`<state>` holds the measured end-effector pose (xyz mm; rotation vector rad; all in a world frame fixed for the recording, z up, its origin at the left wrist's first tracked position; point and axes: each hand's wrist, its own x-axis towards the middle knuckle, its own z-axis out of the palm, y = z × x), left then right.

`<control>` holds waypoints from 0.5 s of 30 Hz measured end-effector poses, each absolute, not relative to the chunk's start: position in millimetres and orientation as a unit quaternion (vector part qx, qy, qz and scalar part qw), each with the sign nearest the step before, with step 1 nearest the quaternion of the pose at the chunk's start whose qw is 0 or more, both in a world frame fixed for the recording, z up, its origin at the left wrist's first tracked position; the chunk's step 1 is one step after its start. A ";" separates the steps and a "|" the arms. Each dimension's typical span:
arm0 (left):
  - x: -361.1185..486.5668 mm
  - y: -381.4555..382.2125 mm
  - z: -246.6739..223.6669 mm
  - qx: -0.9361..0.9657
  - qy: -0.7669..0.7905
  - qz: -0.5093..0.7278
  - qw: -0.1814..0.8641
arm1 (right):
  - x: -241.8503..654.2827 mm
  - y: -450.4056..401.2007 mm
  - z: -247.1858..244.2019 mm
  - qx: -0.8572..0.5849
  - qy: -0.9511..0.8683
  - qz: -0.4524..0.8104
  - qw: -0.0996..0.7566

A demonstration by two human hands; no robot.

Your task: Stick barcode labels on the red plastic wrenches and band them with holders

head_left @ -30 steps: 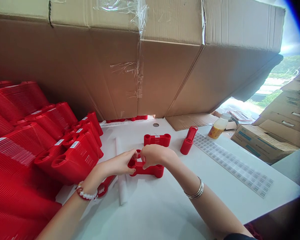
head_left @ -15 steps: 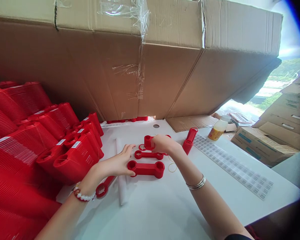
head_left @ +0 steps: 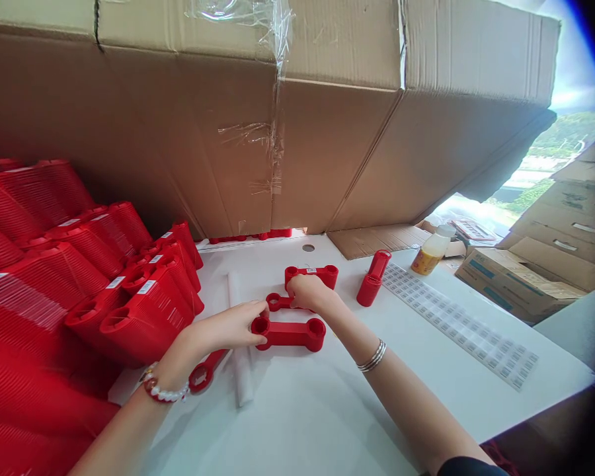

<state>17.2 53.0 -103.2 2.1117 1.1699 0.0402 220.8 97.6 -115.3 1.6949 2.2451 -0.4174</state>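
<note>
The left hand (head_left: 235, 324) is pinching the front red stack's (head_left: 288, 334) left end on the desk (head_left: 327, 410); the right hand (head_left: 308, 291) is covering part of a thin red piece (head_left: 284, 303), its grip hidden. A white roll (head_left: 244, 380) is lying under the left hand. Red piles (head_left: 143, 311) are crowding the left, cardboard (head_left: 322, 158) is overhanging the back.

Two hands (head_left: 235, 324), three thick red bars (head_left: 286, 335), one bottle (head_left: 428, 256), one label sheet (head_left: 459, 324); heaped red stacks (head_left: 143, 317) uncountable
</note>
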 end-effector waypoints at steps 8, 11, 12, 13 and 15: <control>19.6 49.8 -92.4 0.818 0.462 -0.033 0.340 | 229.7 99.6 -119.4 0.587 0.786 -0.148 0.124; 19.5 49.5 -92.1 0.819 0.463 -0.042 0.336 | 230.1 99.1 -119.2 0.584 0.788 -0.153 0.119; 19.3 49.4 -92.5 0.819 0.463 -0.043 0.337 | 229.5 98.8 -119.4 0.583 0.789 -0.154 0.117; 19.1 49.5 -93.0 0.819 0.462 -0.044 0.339 | 228.7 98.5 -119.8 0.582 0.790 -0.156 0.115; 18.4 50.3 -94.8 0.818 0.460 -0.042 0.341 | 227.5 97.8 -120.0 0.581 0.791 -0.159 0.108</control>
